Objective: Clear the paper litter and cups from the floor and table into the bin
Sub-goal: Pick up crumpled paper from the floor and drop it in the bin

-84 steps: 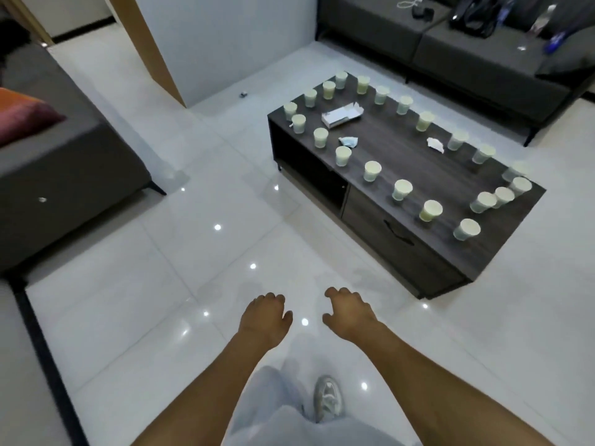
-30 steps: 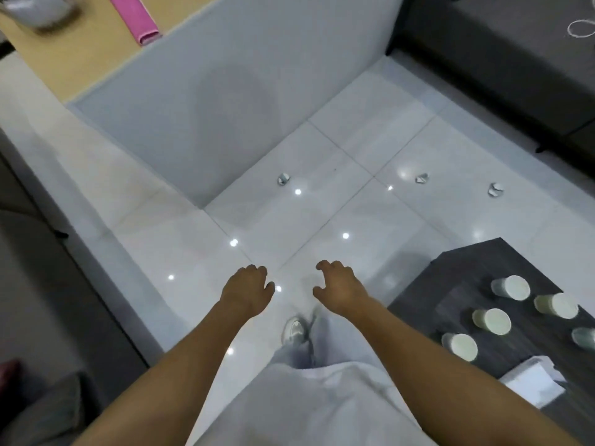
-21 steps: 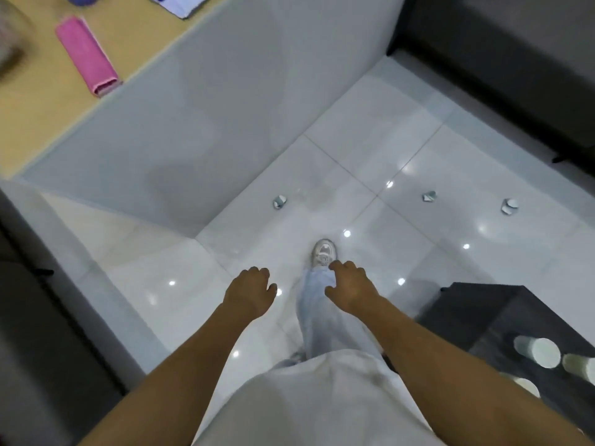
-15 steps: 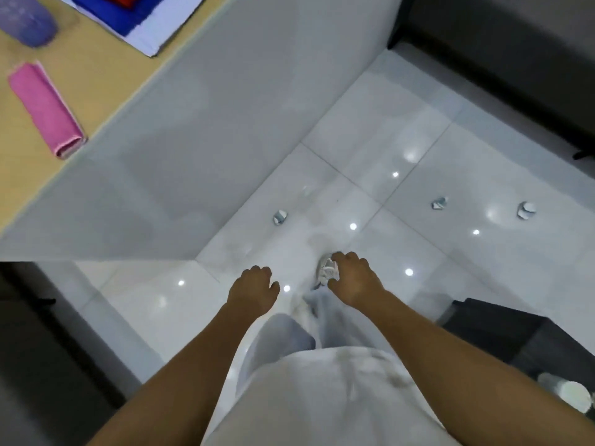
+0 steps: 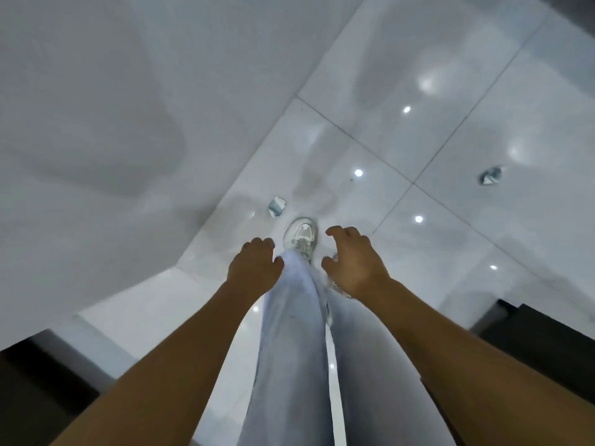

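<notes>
A small crumpled scrap of paper (image 5: 276, 206) lies on the glossy white floor, just ahead of my front shoe (image 5: 301, 236) and close to the foot of a white wall. A second crumpled scrap (image 5: 490, 176) lies further right on the tiles. My left hand (image 5: 253, 268) hangs in front of me with loosely curled fingers and holds nothing. My right hand (image 5: 353, 262) is beside it, fingers spread and slightly bent, also holding nothing. Both hands are above the floor, short of the nearer scrap. No cups and no bin are in view.
A white wall panel (image 5: 112, 123) fills the left and top. The dark corner of the coffee table (image 5: 541, 342) shows at the right edge. A dark piece of furniture (image 5: 29, 381) sits at the bottom left.
I have walked forward past the coffee table; the cups have dropped out of view and the nearer scrap is now just beyond my shoe. Both hands stay held out, holding nothing.
</notes>
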`<state>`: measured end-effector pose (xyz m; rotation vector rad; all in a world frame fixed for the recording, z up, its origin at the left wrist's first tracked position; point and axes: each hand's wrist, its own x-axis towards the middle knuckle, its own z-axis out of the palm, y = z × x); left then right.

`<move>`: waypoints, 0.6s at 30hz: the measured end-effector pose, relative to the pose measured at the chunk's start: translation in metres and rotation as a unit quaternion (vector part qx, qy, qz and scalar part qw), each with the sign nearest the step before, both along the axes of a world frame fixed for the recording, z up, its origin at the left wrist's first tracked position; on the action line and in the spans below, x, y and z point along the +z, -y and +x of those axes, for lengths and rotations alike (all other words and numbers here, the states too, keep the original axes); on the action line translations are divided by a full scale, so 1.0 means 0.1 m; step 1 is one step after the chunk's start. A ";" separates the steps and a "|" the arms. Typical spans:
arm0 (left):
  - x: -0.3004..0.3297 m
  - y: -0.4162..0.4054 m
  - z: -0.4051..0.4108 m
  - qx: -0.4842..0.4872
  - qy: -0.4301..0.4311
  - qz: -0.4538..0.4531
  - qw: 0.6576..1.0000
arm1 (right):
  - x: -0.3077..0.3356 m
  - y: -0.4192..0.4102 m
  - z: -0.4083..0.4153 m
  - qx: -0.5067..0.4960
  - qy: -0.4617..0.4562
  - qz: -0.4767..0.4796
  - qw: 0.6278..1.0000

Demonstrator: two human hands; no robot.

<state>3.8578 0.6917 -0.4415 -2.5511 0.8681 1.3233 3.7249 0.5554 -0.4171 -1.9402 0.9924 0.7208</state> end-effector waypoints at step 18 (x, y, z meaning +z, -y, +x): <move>-4.22 0.26 0.69 0.034 0.054 -0.041 0.997 | -4.03 0.28 0.28 0.006 -0.014 0.021 1.000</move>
